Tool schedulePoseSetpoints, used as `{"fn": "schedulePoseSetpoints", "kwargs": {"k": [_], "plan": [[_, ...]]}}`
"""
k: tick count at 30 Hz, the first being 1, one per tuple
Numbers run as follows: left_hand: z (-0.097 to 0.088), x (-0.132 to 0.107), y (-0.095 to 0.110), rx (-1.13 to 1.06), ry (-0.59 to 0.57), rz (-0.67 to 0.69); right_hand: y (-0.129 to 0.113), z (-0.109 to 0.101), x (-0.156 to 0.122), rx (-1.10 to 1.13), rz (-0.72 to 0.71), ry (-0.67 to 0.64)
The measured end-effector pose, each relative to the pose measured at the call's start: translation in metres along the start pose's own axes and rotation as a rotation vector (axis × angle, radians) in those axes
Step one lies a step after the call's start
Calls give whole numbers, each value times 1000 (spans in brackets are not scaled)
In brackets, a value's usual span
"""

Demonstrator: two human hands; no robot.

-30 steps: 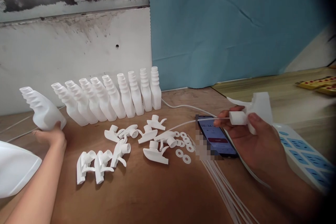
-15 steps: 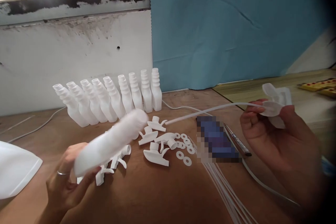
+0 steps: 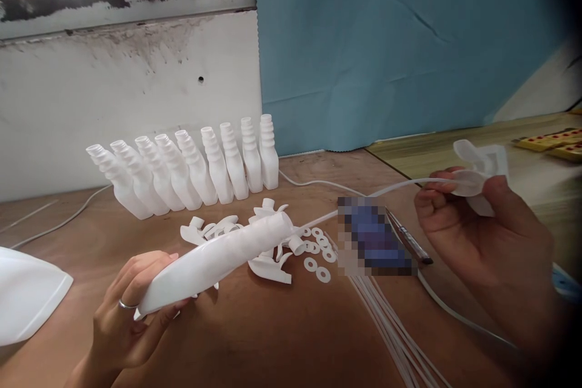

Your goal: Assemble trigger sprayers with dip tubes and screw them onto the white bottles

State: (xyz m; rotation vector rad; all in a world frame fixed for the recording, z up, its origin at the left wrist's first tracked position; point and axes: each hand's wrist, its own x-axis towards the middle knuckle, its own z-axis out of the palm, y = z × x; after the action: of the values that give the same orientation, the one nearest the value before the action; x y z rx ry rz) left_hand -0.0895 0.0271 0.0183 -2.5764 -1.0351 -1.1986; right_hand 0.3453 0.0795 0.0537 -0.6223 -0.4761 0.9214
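Your left hand [image 3: 131, 309] is now gripping a white bottle [image 3: 218, 257], lifted from the row. Your right hand [image 3: 459, 218] is pinching the spray head [image 3: 479, 173], its tube [image 3: 359, 203] nearing the bottle's mouth at frame centre.

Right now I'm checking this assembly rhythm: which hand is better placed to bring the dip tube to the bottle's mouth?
Probably the right hand. It grips the spray head, whose dip tube already slants toward the open mouth of the bottle. The left hand is full, holding that bottle by its base.

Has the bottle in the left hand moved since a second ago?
Yes. The bottle left the end of the standing row of bottles and now lies tilted in the left hand above the loose trigger heads.
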Motion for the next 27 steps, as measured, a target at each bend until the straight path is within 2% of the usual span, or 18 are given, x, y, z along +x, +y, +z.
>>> {"fn": "schedulePoseSetpoints", "kwargs": {"k": [9,11,13,17,19,22,24,27], "plan": [[0,0,1,-21,-5,-11,3,1,-5,-97,-33,-45],[2,-2,8,-45,-23,-10,4,1,-12,-171,-45,-143],[9,-5,20,-78,-36,-39,4,-1,-20,-268,-40,-308],[33,-10,53,-120,-72,-195,5,-5,-38,-473,116,-659],[46,-10,66,-213,-107,-242,8,-5,-47,-571,243,-762],[59,-9,78,-402,-176,-326,12,2,-54,-640,334,-766],[62,-10,84,-410,-204,-427,14,11,-53,-635,337,-753],[65,-14,97,-417,-204,-586,21,26,-46,-581,353,-827]]}}
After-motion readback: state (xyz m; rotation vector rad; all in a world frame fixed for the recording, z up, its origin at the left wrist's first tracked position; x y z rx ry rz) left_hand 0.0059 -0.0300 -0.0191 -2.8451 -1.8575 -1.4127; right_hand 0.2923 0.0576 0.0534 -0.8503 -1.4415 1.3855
